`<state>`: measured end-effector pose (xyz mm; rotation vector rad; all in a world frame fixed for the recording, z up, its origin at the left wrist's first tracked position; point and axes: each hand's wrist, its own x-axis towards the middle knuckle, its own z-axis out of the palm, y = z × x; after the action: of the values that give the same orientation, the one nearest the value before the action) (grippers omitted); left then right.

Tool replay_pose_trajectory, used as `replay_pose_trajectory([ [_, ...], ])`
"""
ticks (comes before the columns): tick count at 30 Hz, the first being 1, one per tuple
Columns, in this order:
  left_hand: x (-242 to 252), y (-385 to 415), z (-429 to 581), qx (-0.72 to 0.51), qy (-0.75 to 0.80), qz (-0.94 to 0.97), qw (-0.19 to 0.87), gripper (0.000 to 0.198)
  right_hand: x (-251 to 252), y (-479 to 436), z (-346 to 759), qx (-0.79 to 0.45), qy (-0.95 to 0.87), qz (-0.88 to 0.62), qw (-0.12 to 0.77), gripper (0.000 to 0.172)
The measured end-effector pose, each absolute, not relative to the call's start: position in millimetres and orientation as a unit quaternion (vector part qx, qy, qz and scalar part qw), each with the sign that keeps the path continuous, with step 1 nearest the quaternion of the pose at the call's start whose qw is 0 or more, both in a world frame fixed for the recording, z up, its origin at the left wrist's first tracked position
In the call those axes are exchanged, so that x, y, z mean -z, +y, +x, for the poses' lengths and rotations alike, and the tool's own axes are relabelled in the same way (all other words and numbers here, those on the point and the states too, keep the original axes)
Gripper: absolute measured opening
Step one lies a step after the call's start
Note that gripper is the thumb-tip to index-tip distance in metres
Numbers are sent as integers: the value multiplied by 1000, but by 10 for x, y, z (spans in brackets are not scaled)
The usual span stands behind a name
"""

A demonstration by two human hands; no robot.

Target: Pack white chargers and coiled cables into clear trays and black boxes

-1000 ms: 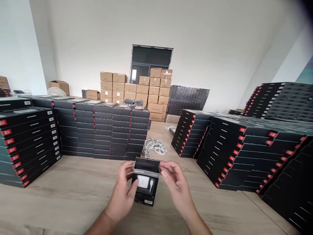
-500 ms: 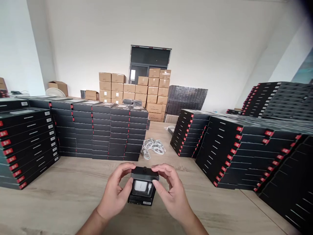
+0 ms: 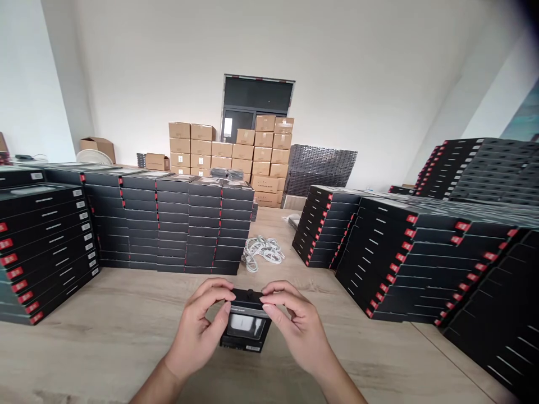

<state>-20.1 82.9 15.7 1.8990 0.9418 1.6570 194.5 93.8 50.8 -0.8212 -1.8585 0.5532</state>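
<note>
A small black box with a clear window in its front stands upright on the wooden table, close to me. Its top has a dark hang tab, and a white label sits low on the front. Through the window a pale item shows, partly lost in glare. My left hand grips the box's upper left edge between thumb and fingers. At the upper right edge, my right hand pinches it the same way, its thumb on the front. Just beyond lies a tangle of white cables.
Stacked black boxes with red tabs form a wall at the left. More stacks stand at the right. Brown cartons are piled behind, beside a dark stack of trays. Bare wooden tabletop shows in front.
The box's top front edge has come slightly lower over the window, and pale lettering now shows on it. My right thumb has moved up to that edge. The view has shifted slightly.
</note>
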Motion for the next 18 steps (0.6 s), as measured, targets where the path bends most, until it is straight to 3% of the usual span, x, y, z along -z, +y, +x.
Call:
replay_pose_trajectory([
  [4, -135, 869, -215, -596, 344, 675, 266, 18, -473, 988, 2010, -288, -768, -332, 466, 14],
  [11, -91, 919, -247, -556, 325, 679, 352, 32, -331, 1098, 1901, -331, -673, -367, 551, 20],
  [18, 15, 840, -107, -514, 354, 682, 382, 81, -265, 1201, 2018, -387, -510, -429, 637, 36],
])
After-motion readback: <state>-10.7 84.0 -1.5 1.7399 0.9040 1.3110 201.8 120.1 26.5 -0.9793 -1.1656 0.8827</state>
